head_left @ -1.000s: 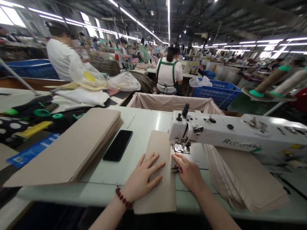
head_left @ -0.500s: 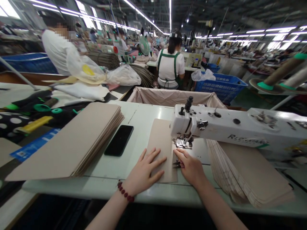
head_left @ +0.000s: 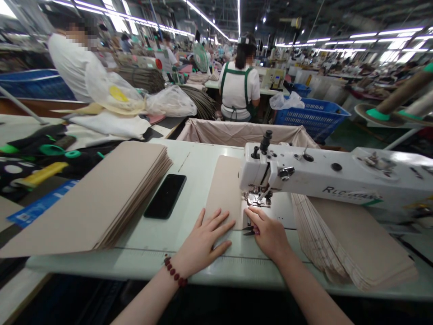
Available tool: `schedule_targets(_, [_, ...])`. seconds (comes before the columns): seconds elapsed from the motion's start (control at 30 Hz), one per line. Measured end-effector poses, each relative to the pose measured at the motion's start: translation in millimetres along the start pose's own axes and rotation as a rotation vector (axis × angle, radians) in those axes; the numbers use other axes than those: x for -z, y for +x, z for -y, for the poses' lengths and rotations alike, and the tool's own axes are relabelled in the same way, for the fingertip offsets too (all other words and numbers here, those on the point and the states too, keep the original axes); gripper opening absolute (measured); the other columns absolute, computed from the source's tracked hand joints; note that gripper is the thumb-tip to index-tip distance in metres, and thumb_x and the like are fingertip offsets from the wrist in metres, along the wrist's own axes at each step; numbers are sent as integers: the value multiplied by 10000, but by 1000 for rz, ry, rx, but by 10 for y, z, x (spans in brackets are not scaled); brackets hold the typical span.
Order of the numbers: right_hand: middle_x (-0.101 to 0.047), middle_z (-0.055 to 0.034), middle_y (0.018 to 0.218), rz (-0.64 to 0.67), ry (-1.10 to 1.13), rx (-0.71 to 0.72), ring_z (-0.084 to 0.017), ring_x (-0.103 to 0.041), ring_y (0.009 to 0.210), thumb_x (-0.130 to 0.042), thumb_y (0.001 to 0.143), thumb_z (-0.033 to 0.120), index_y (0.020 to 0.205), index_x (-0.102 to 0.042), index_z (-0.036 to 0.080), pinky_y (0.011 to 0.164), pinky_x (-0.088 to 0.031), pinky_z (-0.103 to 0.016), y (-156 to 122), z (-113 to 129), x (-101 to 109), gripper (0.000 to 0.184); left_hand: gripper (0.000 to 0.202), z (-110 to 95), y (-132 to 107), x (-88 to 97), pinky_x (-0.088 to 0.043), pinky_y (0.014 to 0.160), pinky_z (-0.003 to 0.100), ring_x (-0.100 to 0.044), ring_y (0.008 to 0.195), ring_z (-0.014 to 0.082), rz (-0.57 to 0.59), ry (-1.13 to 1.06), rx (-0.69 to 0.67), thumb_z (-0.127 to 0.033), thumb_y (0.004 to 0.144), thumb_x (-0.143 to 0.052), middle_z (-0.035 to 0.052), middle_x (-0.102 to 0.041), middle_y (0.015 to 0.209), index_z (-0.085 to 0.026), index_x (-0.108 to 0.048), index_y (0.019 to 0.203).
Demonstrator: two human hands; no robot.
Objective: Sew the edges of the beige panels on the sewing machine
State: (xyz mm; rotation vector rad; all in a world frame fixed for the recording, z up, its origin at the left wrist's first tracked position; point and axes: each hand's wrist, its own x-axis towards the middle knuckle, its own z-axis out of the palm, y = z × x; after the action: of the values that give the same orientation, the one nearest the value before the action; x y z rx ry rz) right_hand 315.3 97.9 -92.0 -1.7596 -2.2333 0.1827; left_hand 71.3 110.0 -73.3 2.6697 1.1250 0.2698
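A beige fabric panel (head_left: pixel 226 189) lies flat on the sewing table (head_left: pixel 196 171), running under the needle of a white sewing machine (head_left: pixel 324 178). My left hand (head_left: pixel 206 239) rests flat with spread fingers on the panel's near end. My right hand (head_left: pixel 269 234) sits just right of it below the presser foot (head_left: pixel 257 198), fingers curled around small thread snips (head_left: pixel 249 231), its forefinger touching the panel's edge.
A thick stack of beige panels (head_left: pixel 98 198) lies to the left, a black phone (head_left: pixel 165 196) beside it. Another fanned stack (head_left: pixel 348 243) sits under the machine arm at right. A cloth-lined bin (head_left: pixel 243 132) stands behind the table. Other people work beyond.
The fabric panel has fed away from me under the needle; its near end moved from over the table edge to beneath my palm. Both hands followed it slightly forward.
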Motion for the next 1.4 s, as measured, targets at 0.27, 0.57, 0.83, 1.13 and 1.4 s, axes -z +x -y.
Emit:
schedule_targets(0.27, [-494, 28, 1415, 3, 11, 6, -176, -603, 1083, -434, 772, 41, 1362, -478, 307, 847, -502, -284, 5, -1, 0, 649, 557, 45, 182, -33, -132, 1176, 500, -260, 1419, 252, -9, -23, -52, -427, 974, -434, 20, -323, 1527, -298, -277, 1493])
schedule_targets(0.57, [-489, 22, 1422, -6, 13, 6, -175, -606, 1082, -413, 784, 45, 1368, -476, 282, 838, -508, -282, 8, -28, -44, 634, 585, 161, 479, -79, -228, 1160, 410, -291, 1408, 234, -2, -12, -50, -477, 970, -417, 23, -317, 1530, -253, -282, 1494])
schedule_targets(0.83, [-503, 8, 1408, -13, 35, 13, -177, -594, 1106, -424, 747, 28, 1351, -496, 266, 876, -508, -294, 16, -27, -16, 653, 581, 278, 674, -115, -217, 1159, 410, -285, 1409, 241, -27, -15, -34, -485, 971, -405, 44, -311, 1532, -215, -320, 1477])
schedule_targets(1.13, [-498, 14, 1412, -20, 50, 3, -168, -599, 1092, -423, 746, 26, 1343, -501, 270, 907, -491, -278, 13, -40, -49, 650, 558, 275, 669, -123, -203, 1163, 418, -280, 1412, 227, -68, -51, -28, -447, 968, -424, 38, -330, 1524, -235, -324, 1475])
schedule_targets(1.4, [-508, 10, 1402, -19, 42, -20, -178, -605, 1077, -440, 780, 63, 1324, -514, 280, 857, -503, -288, 17, -17, -26, 591, 556, 247, 643, -139, -209, 1163, 419, -302, 1402, 215, -100, -28, -36, -433, 962, -434, 32, -352, 1513, -252, -324, 1476])
